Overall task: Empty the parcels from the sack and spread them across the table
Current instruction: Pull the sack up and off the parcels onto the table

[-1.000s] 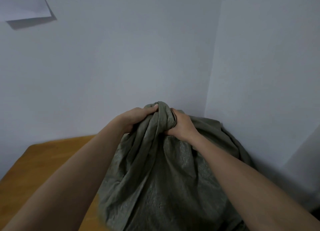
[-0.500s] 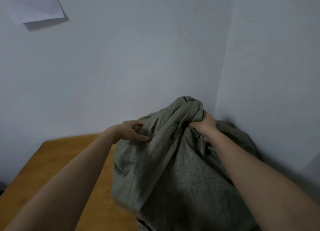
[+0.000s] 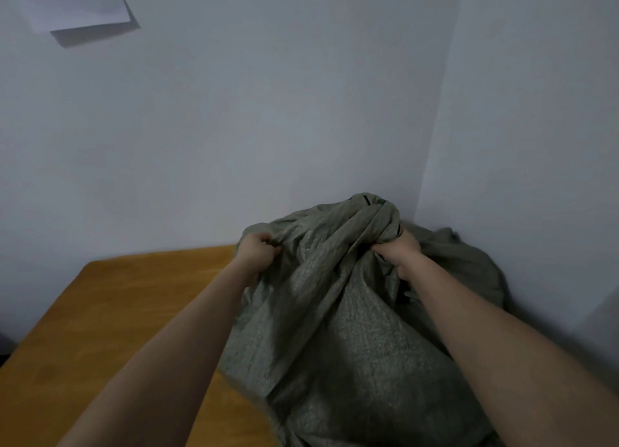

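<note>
Sack point(image 3: 351, 329), grey-green woven cloth: stands bulging on the right end of the wooden table point(image 3: 110, 312), pressed into the wall corner, its far and right sides against both walls. Left hand point(image 3: 256, 254) fisted on a fold at the sack's upper left; right hand point(image 3: 397, 252) clenched under the bunched neck. Bare tabletop lies open leftward to the table's far and left edges; paper sheet point(image 3: 77, 4) on wall, upper left.

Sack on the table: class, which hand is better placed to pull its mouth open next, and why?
Probably the left hand: it pinches a loose edge of the sack beside bare table, free to draw outward. The right hand grips the bunched neck, anchoring it near the wall corner.
</note>
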